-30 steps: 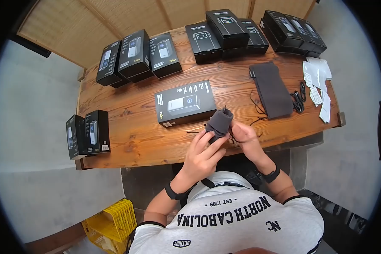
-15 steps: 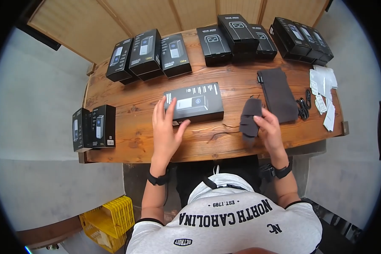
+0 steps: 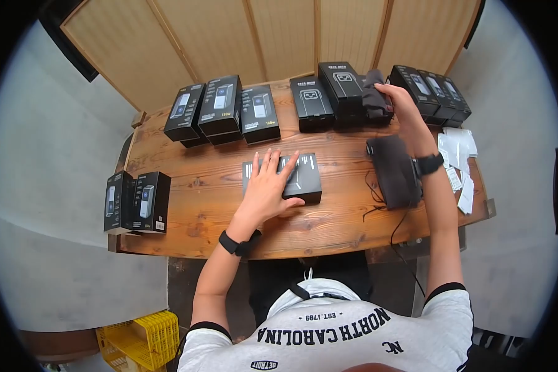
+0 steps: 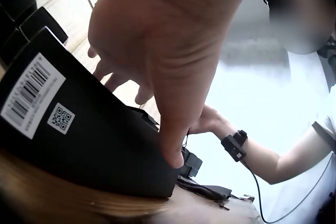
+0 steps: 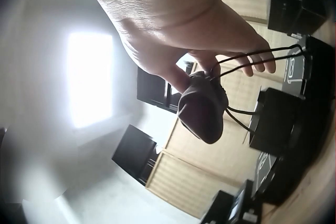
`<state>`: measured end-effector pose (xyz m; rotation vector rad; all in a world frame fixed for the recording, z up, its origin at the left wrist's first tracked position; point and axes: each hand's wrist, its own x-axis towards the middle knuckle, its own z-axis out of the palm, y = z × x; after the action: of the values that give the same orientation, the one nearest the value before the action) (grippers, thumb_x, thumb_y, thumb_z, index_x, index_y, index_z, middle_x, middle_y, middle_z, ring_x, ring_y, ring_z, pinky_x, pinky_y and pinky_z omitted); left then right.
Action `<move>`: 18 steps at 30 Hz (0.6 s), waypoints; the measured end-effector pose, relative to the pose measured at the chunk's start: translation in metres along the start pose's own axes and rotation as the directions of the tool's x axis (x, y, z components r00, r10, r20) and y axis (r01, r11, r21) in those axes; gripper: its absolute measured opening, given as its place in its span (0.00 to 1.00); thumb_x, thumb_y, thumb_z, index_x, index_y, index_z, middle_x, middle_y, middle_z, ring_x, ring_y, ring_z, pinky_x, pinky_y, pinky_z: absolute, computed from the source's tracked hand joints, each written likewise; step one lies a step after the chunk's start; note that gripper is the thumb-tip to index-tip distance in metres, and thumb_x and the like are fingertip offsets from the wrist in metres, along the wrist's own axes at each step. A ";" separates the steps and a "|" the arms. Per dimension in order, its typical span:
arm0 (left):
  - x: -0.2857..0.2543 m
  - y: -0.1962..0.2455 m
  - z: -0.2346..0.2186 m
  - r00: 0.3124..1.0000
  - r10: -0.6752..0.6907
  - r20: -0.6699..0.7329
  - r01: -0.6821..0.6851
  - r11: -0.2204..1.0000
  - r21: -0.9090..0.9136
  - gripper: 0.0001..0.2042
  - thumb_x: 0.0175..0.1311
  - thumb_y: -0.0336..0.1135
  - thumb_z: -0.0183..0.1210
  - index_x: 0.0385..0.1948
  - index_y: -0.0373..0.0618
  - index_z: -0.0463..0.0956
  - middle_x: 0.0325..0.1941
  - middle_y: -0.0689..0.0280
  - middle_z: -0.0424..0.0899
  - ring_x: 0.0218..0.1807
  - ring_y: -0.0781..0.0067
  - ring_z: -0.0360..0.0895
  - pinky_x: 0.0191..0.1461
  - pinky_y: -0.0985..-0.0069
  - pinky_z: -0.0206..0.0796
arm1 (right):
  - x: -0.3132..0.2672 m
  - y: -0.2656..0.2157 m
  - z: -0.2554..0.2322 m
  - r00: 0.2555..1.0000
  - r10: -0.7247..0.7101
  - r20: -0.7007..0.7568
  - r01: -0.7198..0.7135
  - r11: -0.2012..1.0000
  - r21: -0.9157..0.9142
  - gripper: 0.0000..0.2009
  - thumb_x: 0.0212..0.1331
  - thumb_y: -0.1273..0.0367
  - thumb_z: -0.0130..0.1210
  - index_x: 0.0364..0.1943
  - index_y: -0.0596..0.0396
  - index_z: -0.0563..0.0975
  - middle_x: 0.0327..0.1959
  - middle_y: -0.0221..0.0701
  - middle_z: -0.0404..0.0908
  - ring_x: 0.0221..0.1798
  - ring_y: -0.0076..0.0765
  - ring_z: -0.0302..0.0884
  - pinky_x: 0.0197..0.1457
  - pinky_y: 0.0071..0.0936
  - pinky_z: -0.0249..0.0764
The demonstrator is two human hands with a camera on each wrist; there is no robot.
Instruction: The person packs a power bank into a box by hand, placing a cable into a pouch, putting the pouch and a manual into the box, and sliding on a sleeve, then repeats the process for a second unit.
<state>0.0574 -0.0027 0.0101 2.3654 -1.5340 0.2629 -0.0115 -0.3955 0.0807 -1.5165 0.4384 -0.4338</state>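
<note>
A black box (image 3: 310, 187) with a printed picture of a device lies flat on the table in front of the person. Over it the left hand (image 3: 266, 192) is spread, fingers across the top face and the thumb along the near side. The left wrist view shows the box's end with a barcode label (image 4: 32, 95). Far to the right, the right hand (image 3: 406, 110) pinches a dark grey drawstring pouch (image 3: 373, 100), raised in front of the back boxes. Its black cords (image 5: 252, 58) hang in loops in the right wrist view.
Stacked black boxes (image 3: 222, 108) stand at the back left, others (image 3: 341, 93) at the back middle and right (image 3: 425, 90). Two more boxes (image 3: 149, 201) stand at the left edge. A flat grey pouch (image 3: 392, 177) and white papers (image 3: 457, 149) lie on the right.
Both hands first held the pouch near the table's front; the left let go and moved onto the box. The right hand carried the pouch right and then toward the back boxes.
</note>
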 end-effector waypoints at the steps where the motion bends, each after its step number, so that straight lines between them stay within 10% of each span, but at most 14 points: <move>1: 0.002 -0.004 0.003 0.999 -0.017 0.027 0.018 0.999 -0.028 0.52 0.48 0.61 0.73 0.77 0.56 0.57 0.71 0.45 0.65 0.75 0.43 0.59 0.80 0.42 0.41 | 0.014 -0.001 0.002 1.000 0.005 -0.023 -0.008 0.991 -0.135 0.15 0.61 0.56 0.63 0.40 0.53 0.84 0.39 0.22 0.83 0.38 0.22 0.77 0.41 0.20 0.67; 11: -0.030 -0.054 -0.027 0.957 -0.270 0.107 0.264 0.962 0.063 0.48 0.51 0.58 0.72 0.74 0.51 0.60 0.74 0.45 0.63 0.76 0.43 0.58 0.80 0.43 0.38 | 0.046 0.001 0.019 0.984 0.161 -0.077 -0.178 0.918 -0.353 0.14 0.57 0.54 0.67 0.26 0.46 0.79 0.21 0.16 0.70 0.24 0.15 0.62 0.27 0.20 0.58; 18: 0.040 -0.024 -0.019 0.985 -0.108 -0.137 0.064 0.953 -0.295 0.38 0.63 0.50 0.67 0.72 0.44 0.62 0.74 0.44 0.63 0.75 0.43 0.62 0.78 0.56 0.52 | 0.055 0.018 0.021 0.996 0.054 -0.072 -0.074 0.947 -0.313 0.13 0.60 0.54 0.65 0.29 0.47 0.83 0.21 0.17 0.73 0.22 0.18 0.63 0.26 0.22 0.55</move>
<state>0.0960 -0.0214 0.0369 2.1237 -1.2978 0.1788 0.0461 -0.4060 0.0624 -1.7952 0.6281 -0.3731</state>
